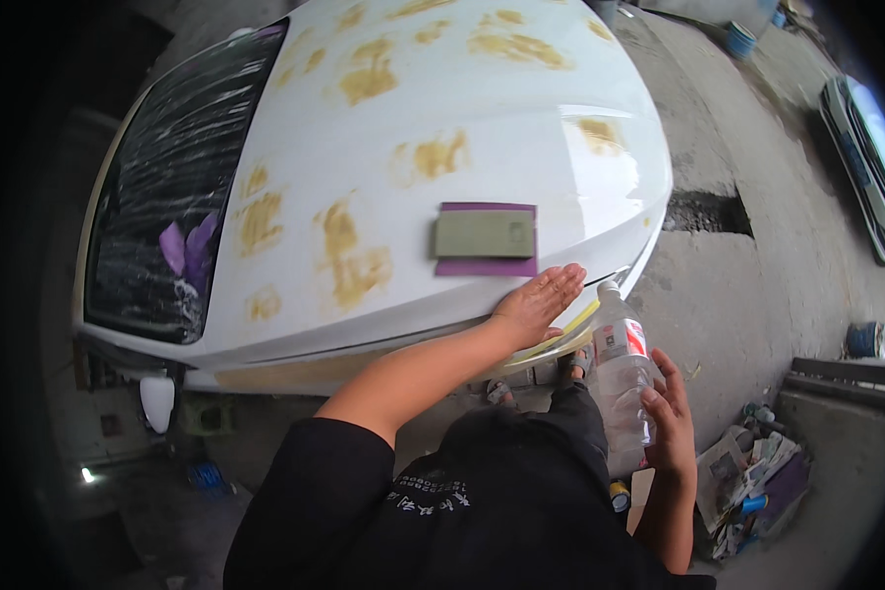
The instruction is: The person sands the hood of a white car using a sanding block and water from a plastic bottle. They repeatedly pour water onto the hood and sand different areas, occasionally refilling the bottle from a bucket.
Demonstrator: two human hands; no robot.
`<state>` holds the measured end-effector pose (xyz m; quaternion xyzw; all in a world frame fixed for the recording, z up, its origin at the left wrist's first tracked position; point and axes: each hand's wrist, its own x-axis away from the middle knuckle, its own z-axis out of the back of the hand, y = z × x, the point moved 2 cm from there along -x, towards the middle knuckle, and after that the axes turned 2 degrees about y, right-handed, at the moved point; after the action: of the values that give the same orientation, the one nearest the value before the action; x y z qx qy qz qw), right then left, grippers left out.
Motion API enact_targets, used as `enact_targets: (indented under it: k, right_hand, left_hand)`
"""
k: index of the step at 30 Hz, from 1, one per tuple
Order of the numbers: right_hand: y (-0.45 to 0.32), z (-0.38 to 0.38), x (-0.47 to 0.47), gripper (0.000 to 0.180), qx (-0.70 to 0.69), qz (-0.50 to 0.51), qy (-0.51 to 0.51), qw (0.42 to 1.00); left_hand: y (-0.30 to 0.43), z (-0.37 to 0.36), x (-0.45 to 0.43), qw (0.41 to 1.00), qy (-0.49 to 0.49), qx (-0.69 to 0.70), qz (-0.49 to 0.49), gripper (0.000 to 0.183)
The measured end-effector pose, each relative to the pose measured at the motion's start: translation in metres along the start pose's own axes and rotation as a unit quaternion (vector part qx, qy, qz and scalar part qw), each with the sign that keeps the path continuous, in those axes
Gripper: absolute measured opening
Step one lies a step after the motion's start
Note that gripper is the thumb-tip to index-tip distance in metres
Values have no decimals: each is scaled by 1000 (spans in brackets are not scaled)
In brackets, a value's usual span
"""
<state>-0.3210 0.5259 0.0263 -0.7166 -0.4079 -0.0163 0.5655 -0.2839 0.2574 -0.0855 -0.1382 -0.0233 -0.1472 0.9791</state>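
Note:
The white car hood (487,169) bears several patches of tan filler. On it lies a grey-green sanding block (483,234) over a sheet of purple sandpaper (487,271), whose edges stick out around it. Just below the block, my left hand (535,310) rests flat near the front corner of the hood, fingers together and pointing right, with nothing seen in it. My right hand (667,413) holds a clear plastic bottle (619,376) by its lower part, upright in the view beside the headlight. The bottle has a white cap and a red and white label.
The windshield (169,184) has a whitish smeared film and purple gloves near its base. A white side mirror (156,404) sticks out at the left. Beyond the bumper the concrete floor has a pit (708,212). Heaped rubbish (756,487) and a blue can (866,340) are at the right.

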Motion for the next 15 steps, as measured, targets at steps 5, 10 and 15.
enact_targets:
  k: [5,10,15]
  right_hand:
    - [32,-60,33,76,5,-35,-23,999]
    - [55,-119,41,74,48,-73,-108,990]
    - [71,-174,32,81,67,-111,-246,961]
  left_hand:
    - [-14,-7,104,998,35,1,58,85]
    - [-34,-27,220,986,78,-48,138,86]
    - [-59,-41,349,957,123,-36,260,85]
